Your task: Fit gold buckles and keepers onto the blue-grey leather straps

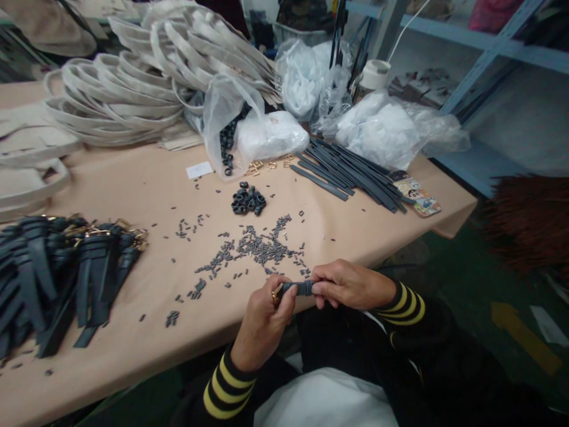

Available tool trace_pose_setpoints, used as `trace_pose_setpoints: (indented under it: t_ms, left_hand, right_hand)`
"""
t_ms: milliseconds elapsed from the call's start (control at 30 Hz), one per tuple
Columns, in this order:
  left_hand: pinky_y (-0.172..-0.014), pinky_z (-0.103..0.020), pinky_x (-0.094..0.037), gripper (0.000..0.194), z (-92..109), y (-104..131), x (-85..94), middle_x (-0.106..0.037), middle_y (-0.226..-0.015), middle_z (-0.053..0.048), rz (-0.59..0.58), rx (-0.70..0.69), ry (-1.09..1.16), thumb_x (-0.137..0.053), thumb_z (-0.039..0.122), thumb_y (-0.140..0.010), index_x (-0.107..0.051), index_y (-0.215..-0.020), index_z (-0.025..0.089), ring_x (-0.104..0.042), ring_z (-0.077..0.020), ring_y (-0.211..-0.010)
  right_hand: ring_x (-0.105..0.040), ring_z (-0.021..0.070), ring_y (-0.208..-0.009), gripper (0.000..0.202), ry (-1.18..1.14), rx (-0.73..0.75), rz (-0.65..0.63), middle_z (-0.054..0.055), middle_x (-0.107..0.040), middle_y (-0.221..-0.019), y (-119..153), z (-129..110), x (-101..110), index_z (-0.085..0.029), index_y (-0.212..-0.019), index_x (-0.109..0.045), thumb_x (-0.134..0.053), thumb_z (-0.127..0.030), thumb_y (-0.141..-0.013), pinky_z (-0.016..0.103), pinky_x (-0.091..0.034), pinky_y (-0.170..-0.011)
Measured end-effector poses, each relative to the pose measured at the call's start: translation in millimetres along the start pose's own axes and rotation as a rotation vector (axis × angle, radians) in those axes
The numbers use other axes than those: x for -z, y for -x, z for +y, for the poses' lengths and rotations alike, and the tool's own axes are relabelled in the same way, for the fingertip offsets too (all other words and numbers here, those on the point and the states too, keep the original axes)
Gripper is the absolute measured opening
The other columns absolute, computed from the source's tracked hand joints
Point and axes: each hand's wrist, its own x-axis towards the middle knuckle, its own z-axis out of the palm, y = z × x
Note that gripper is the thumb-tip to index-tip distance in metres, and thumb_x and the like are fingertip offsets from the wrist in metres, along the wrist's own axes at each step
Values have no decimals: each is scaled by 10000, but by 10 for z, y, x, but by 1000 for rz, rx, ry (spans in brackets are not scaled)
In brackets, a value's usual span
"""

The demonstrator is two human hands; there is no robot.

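Between my two hands, at the table's front edge, is a short dark grey strap [304, 288] with a gold buckle [277, 294] at its left end. My left hand [268, 314] is closed round the buckle end, thumb along the strap. My right hand [342, 284] pinches the other end, and its fingers hide that tip. Just beyond my hands lies a scattered heap of small dark grey pieces [264, 248]. Behind them sits a small pile of dark loops [249, 199].
Finished-looking dark straps with gold buckles [95, 267] lie at the left. Long dark strips [351, 172] rest at the back right beside a cartoon-printed case [422, 198]. Plastic bags [271, 135], loose gold buckles [254, 168] and coiled beige straps [115, 101] stand at the back.
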Motion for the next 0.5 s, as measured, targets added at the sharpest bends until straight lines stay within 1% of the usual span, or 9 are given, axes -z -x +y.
trace_pose_setpoints:
  t_ms: [100,167,233,333,400,500]
  left_hand:
    - [-481,-219,-321,201,15,3,32,-400,-528,58,-35,-8,-16,-419,336,-846,-486,-775,161,-369,-80,-469]
    - [-490,-221,-322,191,8,6,40,-397,-551,53,-41,-14,-22,-422,329,-845,-499,-796,161,-367,-84,-487]
    - [-515,-220,-338,168,-13,9,31,-437,-610,38,-37,-37,-21,-427,312,-847,-509,-847,166,-398,-87,-527]
    - [-609,-222,-382,144,-58,16,0,-537,-774,-6,-27,-116,-6,-432,272,-851,-515,-924,181,-485,-104,-670]
    - [-630,-221,-390,144,-82,21,-16,-560,-822,-21,-24,-157,-4,-431,257,-852,-524,-936,187,-508,-114,-729]
    - [-589,-212,-382,136,-101,25,-15,-555,-769,-8,-33,-180,-7,-428,250,-854,-536,-906,186,-495,-101,-663]
  right_hand:
    - [-424,34,-458,149,-51,18,-29,-7,-574,-630,5,51,3,-115,-758,-507,-427,-203,-849,138,-338,-451]
    - [-401,31,-452,174,-57,22,-34,-18,-546,-590,-1,83,3,-116,-746,-501,-436,-239,-852,134,-321,-443]
    - [-406,31,-451,205,-34,6,-39,-21,-531,-573,-9,105,0,-121,-718,-489,-430,-260,-856,132,-324,-445]
    - [-453,42,-436,228,-6,-34,-119,-14,-541,-577,-12,114,-11,-130,-720,-467,-372,-264,-878,144,-361,-448]
    - [-484,53,-431,231,-18,-53,-181,-7,-550,-585,-8,112,-24,-132,-745,-462,-335,-258,-890,153,-379,-442]
    - [-493,54,-432,233,-90,-85,-216,2,-557,-610,1,111,-40,-125,-775,-465,-318,-259,-897,153,-375,-431]
